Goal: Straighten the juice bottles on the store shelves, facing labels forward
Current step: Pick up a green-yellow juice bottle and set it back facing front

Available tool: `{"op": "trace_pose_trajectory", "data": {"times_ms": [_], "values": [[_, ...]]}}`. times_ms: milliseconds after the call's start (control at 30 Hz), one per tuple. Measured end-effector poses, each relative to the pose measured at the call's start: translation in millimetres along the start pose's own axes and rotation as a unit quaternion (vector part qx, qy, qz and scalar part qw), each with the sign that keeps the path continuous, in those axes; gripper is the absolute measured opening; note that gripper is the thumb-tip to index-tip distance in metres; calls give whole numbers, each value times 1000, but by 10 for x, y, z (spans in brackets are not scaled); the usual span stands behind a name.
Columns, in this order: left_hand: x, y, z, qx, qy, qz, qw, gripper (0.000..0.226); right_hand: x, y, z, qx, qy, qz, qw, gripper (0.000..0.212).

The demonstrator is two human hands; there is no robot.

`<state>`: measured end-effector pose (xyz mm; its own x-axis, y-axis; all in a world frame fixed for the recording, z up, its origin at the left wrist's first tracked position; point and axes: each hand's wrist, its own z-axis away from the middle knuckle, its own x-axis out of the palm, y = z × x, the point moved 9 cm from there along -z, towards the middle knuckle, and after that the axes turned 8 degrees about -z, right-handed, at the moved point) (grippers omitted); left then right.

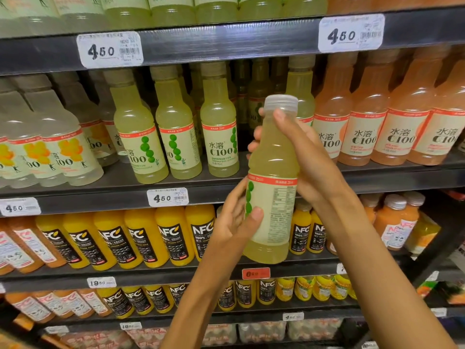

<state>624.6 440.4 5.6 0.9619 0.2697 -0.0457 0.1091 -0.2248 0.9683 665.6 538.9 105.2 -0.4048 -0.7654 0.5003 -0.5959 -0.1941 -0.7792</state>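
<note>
Hands: two, both bare, both raised in front of the shelves.
Held bottle (270, 182): one, pale green juice, upright with a slight tilt, clear of the shelves.
Left hand (232, 222): clamped low on the held bottle, thumb pressed on the label front, fingers wrapped behind the left side.
Right hand (307, 157): clamped on the upper half, thumb laid up along the neck just under the cap, fingertips seen past the bottle's left edge.
Bottle look: translucent grey-white cap (281, 103), cream label with a red band on top; fine-print panel is turned to the camera, green fruit dots are seen only at the label's left edge.
Bottle place: between the two hands, above the left hand, left of the right palm.
Green bottles on shelf (173, 137): three in the front row, left of the right hand, labels partly turned; more are seen behind, count cannot be told.
Gap: dark slot in the green row, directly behind the held bottle's neck.
Pink-orange bottles (364, 122): four front ones counted, right of the right hand, labels forward.
Pale yellow bottles (63, 147): about three in front, far left.
NFC orange bottles (141, 238): six counted left of the left hand, two more right of the held bottle.
Price tags (110, 50): white tags marked 4.50, four counted on the rails (226, 44).
</note>
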Motion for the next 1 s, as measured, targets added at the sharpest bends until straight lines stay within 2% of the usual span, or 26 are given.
{"op": "trace_pose_trajectory", "data": {"times_ms": [67,133,267,300,367,433,533,633,767,900,1000], "values": [[89,-84,7,-45,-38,22,998,90,49,-4,-10,4,-35,-38,999,29],[137,-172,5,-76,-51,42,995,100,57,5,-16,-3,-35,-27,999,33],[55,-156,-96,-61,14,19,998,58,-60,-62,-10,-42,25,101,994,35],[23,-145,-133,-48,33,3,998,53,-80,-70,0,-46,39,145,988,36],[-17,-88,-202,-25,61,-15,998,50,-99,-57,22,-51,67,208,975,49],[-3,-41,-276,-7,73,-21,997,46,-125,-93,18,-81,101,232,964,61],[41,-14,-380,4,76,-13,997,43,-118,-225,-39,-119,132,205,962,46],[37,7,-501,9,64,-28,998,30,-100,-353,-150,-135,118,211,961,33],[-74,62,-652,20,70,-68,995,47,-120,-421,-281,-133,106,228,959,32],[-158,91,-762,38,82,-108,990,54,-122,-422,-402,-121,88,248,957,17],[-215,62,-832,45,106,-126,985,64,-107,-393,-474,-118,72,281,950,27]]}}
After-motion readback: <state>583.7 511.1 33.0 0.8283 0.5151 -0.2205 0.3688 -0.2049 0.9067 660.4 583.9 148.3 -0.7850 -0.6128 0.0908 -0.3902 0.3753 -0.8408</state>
